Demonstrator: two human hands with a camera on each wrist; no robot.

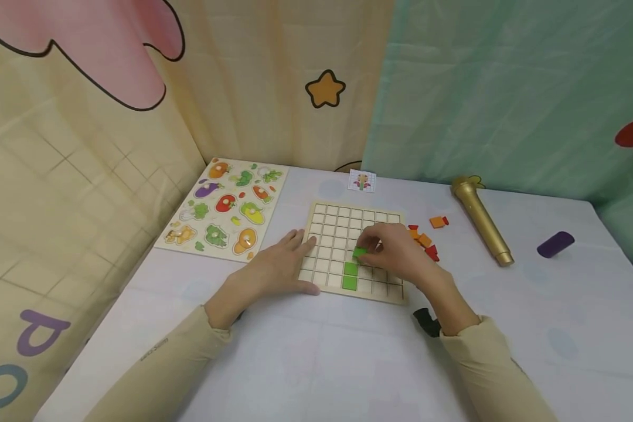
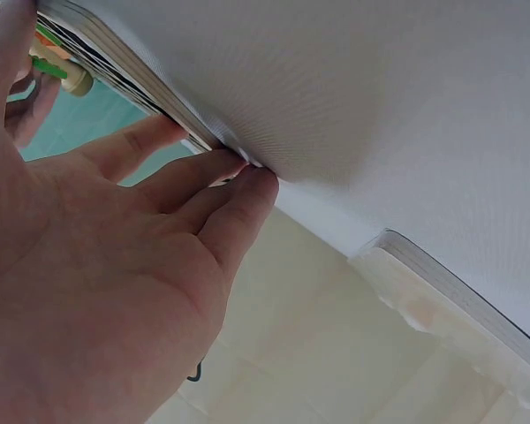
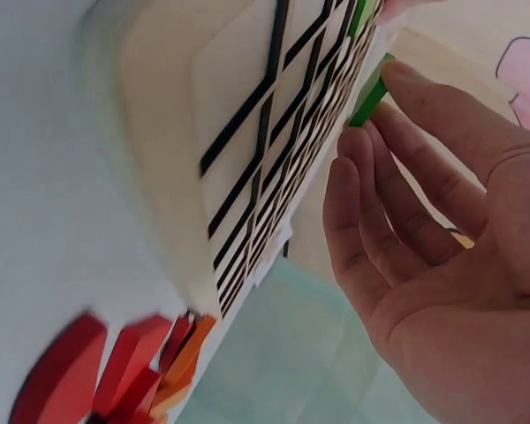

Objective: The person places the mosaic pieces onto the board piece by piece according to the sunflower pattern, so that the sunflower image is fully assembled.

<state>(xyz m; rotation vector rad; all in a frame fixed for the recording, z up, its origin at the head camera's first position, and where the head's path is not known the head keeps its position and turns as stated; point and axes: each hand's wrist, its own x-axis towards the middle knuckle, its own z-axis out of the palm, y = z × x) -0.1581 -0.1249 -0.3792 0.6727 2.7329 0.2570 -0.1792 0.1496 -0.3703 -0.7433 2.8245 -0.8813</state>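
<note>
A wooden grid board [image 1: 327, 240] of square cells lies on the table in the head view. Two green square tiles [image 1: 350, 269] sit in one column near its front edge. Between thumb and fingers my right hand [image 1: 398, 249] pinches another green tile [image 3: 369, 93], held just over the board behind those two. My left hand [image 1: 276, 266] rests at the board's left side, fingers fairly straight, with fingertips touching its edge. In the left wrist view the left fingers [image 2: 234, 208] meet the board's side.
A vegetable knob puzzle [image 1: 221, 225] lies left. Red and orange pieces [image 1: 424, 240] are scattered right of the board. Farther right are a gold microphone-shaped object [image 1: 482, 223] and a purple cylinder [image 1: 555, 244]. A picture card [image 1: 361, 181] lies behind; a black object [image 1: 427, 322] is near the right sleeve.
</note>
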